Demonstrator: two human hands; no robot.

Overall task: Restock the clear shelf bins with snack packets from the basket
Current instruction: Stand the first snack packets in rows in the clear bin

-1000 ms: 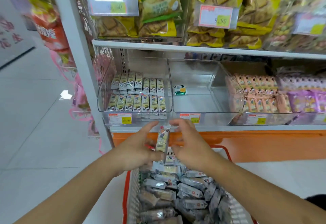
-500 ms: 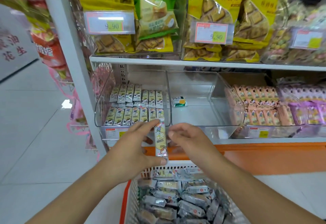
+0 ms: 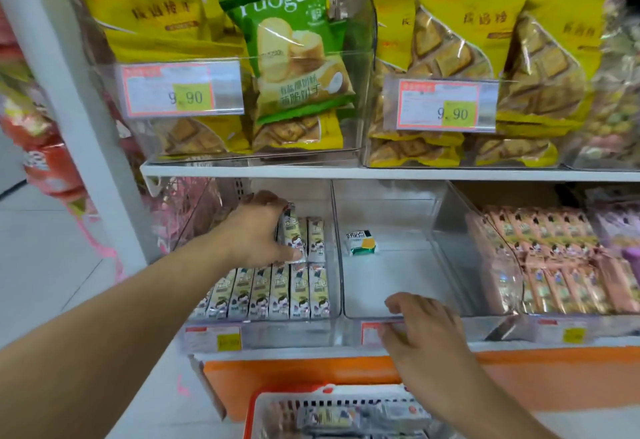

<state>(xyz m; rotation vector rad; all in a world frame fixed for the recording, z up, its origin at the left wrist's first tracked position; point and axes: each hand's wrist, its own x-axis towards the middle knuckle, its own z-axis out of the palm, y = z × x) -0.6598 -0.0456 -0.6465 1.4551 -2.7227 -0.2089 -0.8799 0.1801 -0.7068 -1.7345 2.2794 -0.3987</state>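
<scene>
Clear plastic walls frame the work as we restock the left shelf bin [image 3: 332, 255] on the lower shelf. Our left hand [image 3: 258, 231] reaches deep toward the bin's back edge, fingers and thumb clamped on an upright, cream-and-brown snack packet [image 3: 293, 231], slotting it into the rear row just beside the last packets against the right wall. We judge the upright hold matches the standing packets, so faces show to shoppers and the row stays tight. A front row of the same packets [image 3: 270, 293] stands packed along the bin's front edge, above its pink-and-yellow price tag [image 3: 213, 338].

Our right hand [image 3: 420, 328] carries nothing; its relaxed fingers rest on the front lip of the neighbouring clear bin [image 3: 433, 217], seemingly to steady us during the reach. That bin holds one small green-and-orange packet [image 3: 361, 242] near its back left corner.

Below, the red-rimmed white basket [image 3: 273, 400] sits at the bottom edge of view, more packets heaped inside for the next trips. Yellow biscuit bags [image 3: 460, 54] fill the bins on the shelf above.
</scene>
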